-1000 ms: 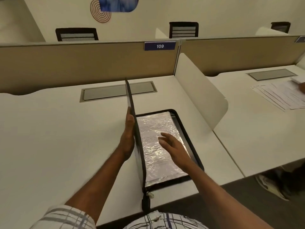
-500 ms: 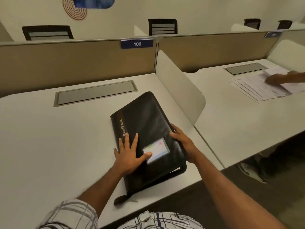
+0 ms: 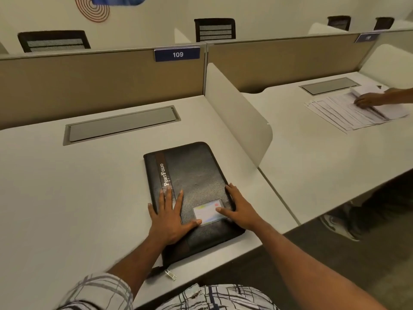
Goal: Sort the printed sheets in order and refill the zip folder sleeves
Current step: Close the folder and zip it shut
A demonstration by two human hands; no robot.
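Observation:
A black zip folder [image 3: 194, 175] marked "Portfolio" lies closed on the white desk [image 3: 78, 198], near the front edge. My left hand [image 3: 169, 215] presses flat on its cover at the left, fingers spread. My right hand [image 3: 240, 209] lies flat on the right side of the cover, thumb on a small card window [image 3: 209, 211]. The zip pull [image 3: 171, 275] hangs at the folder's near corner. The sheets inside are hidden.
A white divider panel [image 3: 241, 117] stands right of the folder. On the neighbouring desk, another person's hand [image 3: 368, 99] rests on a stack of printed sheets [image 3: 348, 113]. A grey cable flap [image 3: 121, 124] sits at the back, under a beige partition labelled 109 [image 3: 177, 54].
The upright cover came down and the folder is now closed. Both hands moved onto the cover, and the right hand shifted from the folder's edge onto the top.

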